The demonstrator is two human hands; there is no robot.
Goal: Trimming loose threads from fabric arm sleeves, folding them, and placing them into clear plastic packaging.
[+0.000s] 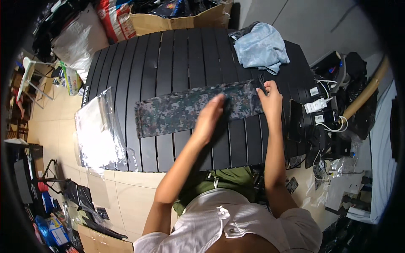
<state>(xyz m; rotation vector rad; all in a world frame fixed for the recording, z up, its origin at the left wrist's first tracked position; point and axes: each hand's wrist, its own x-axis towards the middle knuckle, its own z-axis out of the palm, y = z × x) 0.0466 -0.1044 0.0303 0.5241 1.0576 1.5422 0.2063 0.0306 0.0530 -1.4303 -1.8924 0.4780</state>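
Our left hand (209, 117) comes first, over the long camouflage cloth (181, 111) — it is blurry, so we cannot tell how wide it is or if it touches. The cloth lies flat across the middle of our black worktop (143, 149), with shiny clear plastic (99, 135) to its left. Our right hand (272, 99) pinches the cloth's right end. Farther off sits a crumpled light blue cloth (261, 46) — and past the worktop, a cardboard box (177, 24).

Black slatted table (145, 55) before me. Pale tiled floor (59, 139) left of table, white chair (28, 64) standing there. Beyond table's right end, plain grey wall (295, 21).
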